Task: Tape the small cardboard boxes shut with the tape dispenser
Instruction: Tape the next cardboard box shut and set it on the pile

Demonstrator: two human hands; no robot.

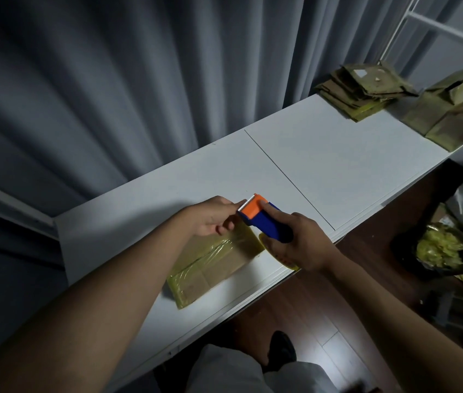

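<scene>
While two hands point(213, 215) point(299, 245) work, one dispenser point(261, 219), one box point(213, 265)

Tape roll point(281, 258) mostly hidden — right hand point(302, 241) covers it.

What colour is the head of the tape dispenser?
Orange, on a blue handle; the tape dispenser shows best in the head view.

A flat small cardboard box point(213, 262), brown with glossy clear tape across its top, lies near the desk's front edge. Just above its far end is the tape dispenser point(264, 219), blue-handled with an orange head and a serrated blade, tilted.
</scene>
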